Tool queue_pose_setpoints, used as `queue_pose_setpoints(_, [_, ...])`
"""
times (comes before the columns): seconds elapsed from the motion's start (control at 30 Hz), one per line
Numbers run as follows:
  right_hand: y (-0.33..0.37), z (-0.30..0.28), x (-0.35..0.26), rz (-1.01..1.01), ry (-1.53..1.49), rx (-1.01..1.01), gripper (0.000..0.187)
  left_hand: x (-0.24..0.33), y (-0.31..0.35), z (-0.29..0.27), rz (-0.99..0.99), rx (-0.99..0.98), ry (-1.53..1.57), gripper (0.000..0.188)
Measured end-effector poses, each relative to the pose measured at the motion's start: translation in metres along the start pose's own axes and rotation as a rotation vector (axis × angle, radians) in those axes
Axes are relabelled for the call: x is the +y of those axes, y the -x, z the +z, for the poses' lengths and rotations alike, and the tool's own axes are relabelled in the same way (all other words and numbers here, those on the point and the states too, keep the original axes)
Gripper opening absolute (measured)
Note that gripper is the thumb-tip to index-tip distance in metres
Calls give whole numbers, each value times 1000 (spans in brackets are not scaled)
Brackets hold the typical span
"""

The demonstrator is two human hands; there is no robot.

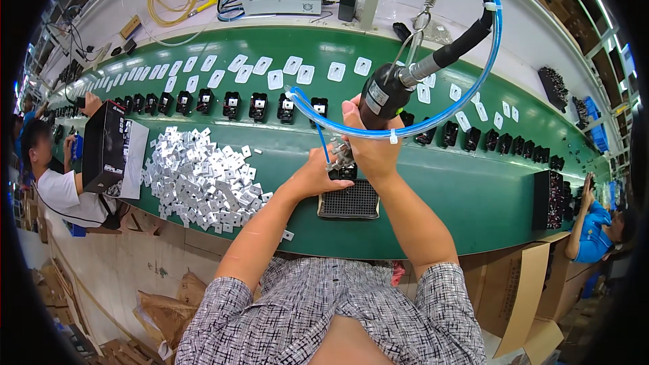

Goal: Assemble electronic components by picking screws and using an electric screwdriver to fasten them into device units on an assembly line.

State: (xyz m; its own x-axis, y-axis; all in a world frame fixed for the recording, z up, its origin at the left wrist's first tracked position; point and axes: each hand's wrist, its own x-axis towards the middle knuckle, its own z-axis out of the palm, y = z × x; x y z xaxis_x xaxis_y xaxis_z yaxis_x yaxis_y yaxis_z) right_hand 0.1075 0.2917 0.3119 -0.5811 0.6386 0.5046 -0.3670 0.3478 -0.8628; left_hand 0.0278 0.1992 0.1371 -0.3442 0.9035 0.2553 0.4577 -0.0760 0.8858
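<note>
My right hand [376, 150] is wrapped round a black electric screwdriver [378, 101] that hangs from a spring and points down. Its metal nose [343, 152] is over a small black housing [345, 173], where the tip is hard to make out. My left hand [312, 174] grips this housing from the left, its fingertips close to the nose. Part of the housing is hidden by my fingers. Just below it on the green bench lies a black perforated pad [348, 204]. A blue air hose [497, 47] loops past my right hand.
A heap of small silver metal plates [203, 179] covers the bench to the left. Black housings [258, 107] stand in a long row behind, with white flat pieces [305, 74] beyond. A black box [105, 149] and a co-worker [64, 189] are left; another person [591, 233] sits right.
</note>
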Motion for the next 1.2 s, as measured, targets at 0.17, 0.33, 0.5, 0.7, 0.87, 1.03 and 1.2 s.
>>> queue_pose_setpoints(0.17, [-3,-1,8,-114,30,-23,13,6,0,0,21,24,-8,72])
queue_pose_setpoints(0.33, [-13,-3,-20,54,-131,-33,17,14,-2,-3,69,48,39,64])
queue_pose_setpoints(0.5, [-22,-7,-53,14,-126,-48,18,24,0,-10,76,13,-28,52])
queue_pose_setpoints(0.7, [-5,-14,-20,17,-60,-43,16,24,-1,-8,72,31,-32,44])
queue_pose_setpoints(0.87, [0,-14,-15,40,-40,-27,14,23,-1,-8,96,40,-23,46])
queue_pose_setpoints(1.03, [4,-14,-9,48,7,-35,13,18,0,-7,51,41,20,54])
queue_pose_setpoints(1.2, [-4,-16,-15,76,-34,-52,11,23,-1,-7,21,33,14,63])
